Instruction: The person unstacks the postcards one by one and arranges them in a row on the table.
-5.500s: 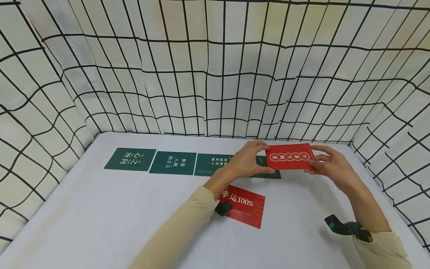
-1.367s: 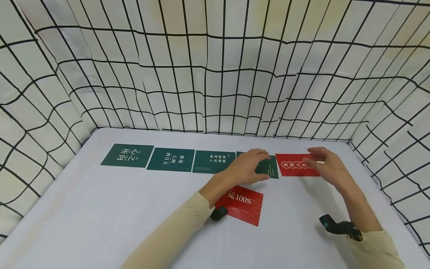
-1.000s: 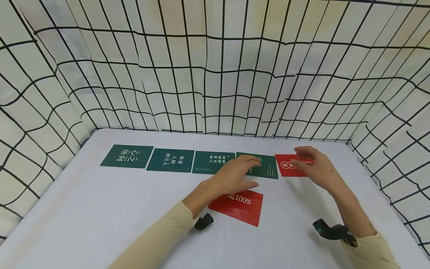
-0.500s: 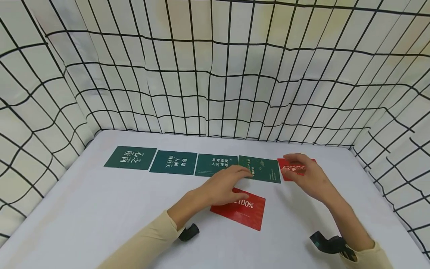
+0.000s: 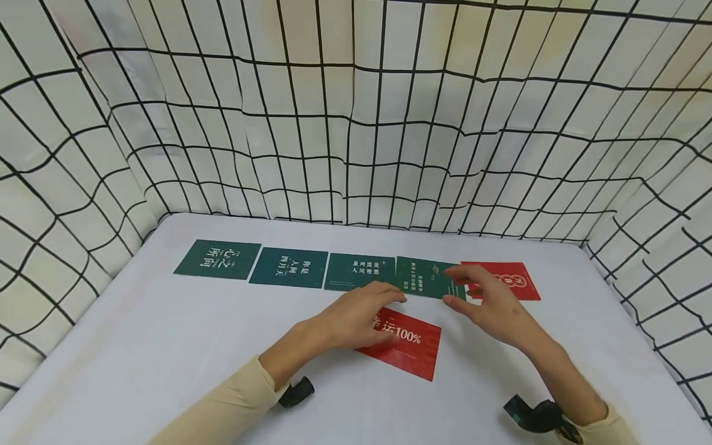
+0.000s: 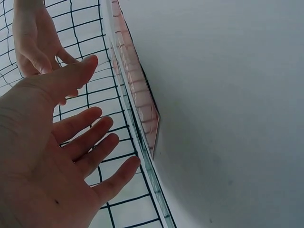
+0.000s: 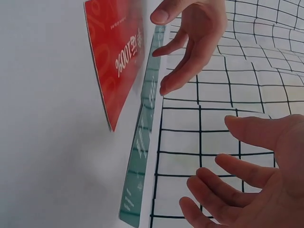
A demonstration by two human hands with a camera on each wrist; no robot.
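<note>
My left hand (image 5: 353, 318) hovers over the left part of a red card (image 5: 411, 346) printed with white characters and "100%", hiding that part. Its fingers are spread and hold nothing in the left wrist view. My right hand (image 5: 495, 306) hangs in front of the right end of the card row, fingers loosely bent and holding nothing. Behind it lies a second red card (image 5: 523, 281) with a ringed pattern, partly covered by the hand. To its left is a green card (image 5: 425, 278), its right edge behind the right fingertips.
Further green cards continue the row leftward: one (image 5: 360, 272) in the middle, one (image 5: 288, 267) beside it, and one (image 5: 218, 259) at the far left. A white table (image 5: 167, 352) lies under everything. Black netting (image 5: 367, 142) over white sheeting stands behind and at both sides.
The ringed red card, held up in both hands at first, now lies at the row's right end. Both hands have since moved left and nearer, the left one over the "100%" card.
</note>
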